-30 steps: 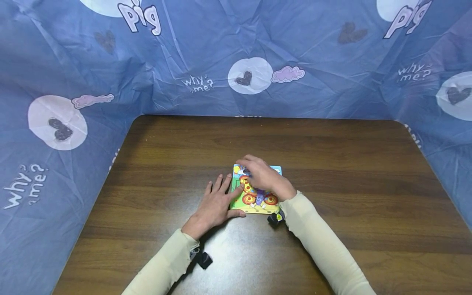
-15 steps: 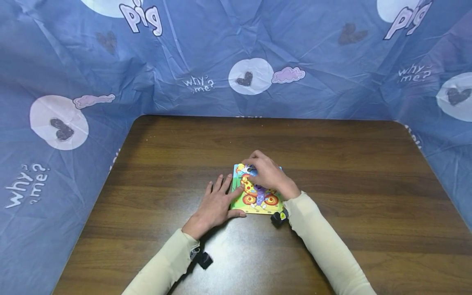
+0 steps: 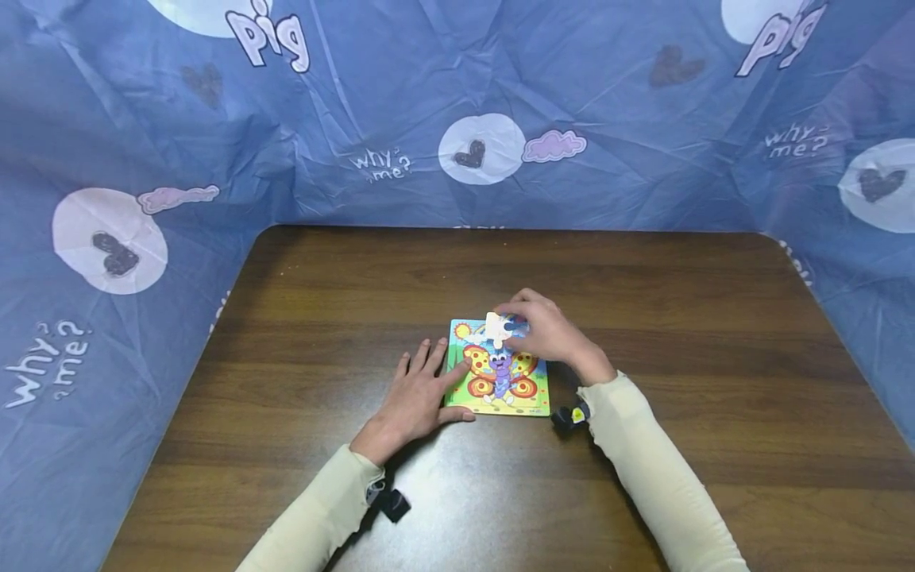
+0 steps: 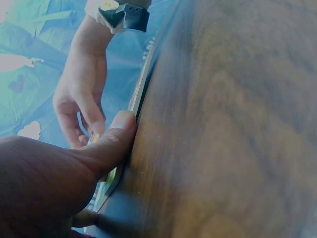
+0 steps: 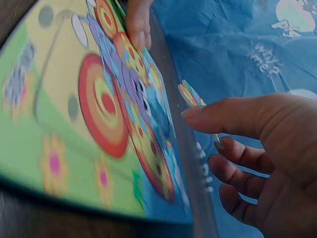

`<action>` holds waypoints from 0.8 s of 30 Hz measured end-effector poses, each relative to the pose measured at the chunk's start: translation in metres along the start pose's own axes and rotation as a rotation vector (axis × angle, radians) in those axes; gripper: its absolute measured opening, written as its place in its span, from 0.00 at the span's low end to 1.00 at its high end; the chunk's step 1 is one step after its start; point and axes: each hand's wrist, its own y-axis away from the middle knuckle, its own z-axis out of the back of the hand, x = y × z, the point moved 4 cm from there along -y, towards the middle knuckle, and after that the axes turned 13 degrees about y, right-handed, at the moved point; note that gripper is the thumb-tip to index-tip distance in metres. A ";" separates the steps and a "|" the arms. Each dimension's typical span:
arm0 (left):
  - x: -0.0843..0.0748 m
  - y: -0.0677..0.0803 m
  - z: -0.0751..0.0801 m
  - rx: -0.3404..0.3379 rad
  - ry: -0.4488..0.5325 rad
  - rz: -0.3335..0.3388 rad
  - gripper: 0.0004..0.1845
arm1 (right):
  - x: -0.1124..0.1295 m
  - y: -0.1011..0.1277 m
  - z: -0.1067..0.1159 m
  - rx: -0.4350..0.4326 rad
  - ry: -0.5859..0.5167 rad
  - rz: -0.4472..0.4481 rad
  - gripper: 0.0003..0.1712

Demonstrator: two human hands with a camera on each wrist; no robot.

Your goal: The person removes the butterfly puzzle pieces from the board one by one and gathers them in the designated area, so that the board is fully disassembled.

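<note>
Left hand (image 3: 415, 397) flat on the dark wooden counter (image 3: 679, 381), fingers straight, thumb and forefinger pressed against the near edge of the colourful butterfly jigsaw board (image 3: 500, 381), bracing it. To its right, right hand (image 3: 550, 334) above the board's far edge, fingertips pinching a small flat puzzle piece (image 3: 500, 327). Probably light, thin, stiff card, slightly bendable; best pinched by opposite edges.

The head view is evenly and softly lit, with a pale sheen on the counter (image 3: 457, 477) near the sleeves and faint shadows under the arms. Its edges bow with wide-angle distortion. The left wrist view is dim, bluish and soft throughout. The right wrist view is bright, but the near puzzle board (image 5: 74, 148) is blurred.
</note>
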 end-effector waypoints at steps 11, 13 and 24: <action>0.000 0.000 0.001 -0.017 0.004 -0.006 0.43 | -0.025 0.014 0.012 -0.022 -0.016 -0.005 0.29; 0.000 0.000 0.001 -0.016 0.006 -0.005 0.42 | -0.030 0.016 0.014 -0.021 -0.018 -0.010 0.30; -0.001 0.001 0.001 -0.011 0.010 -0.004 0.43 | -0.062 0.028 0.025 -0.030 0.014 -0.048 0.30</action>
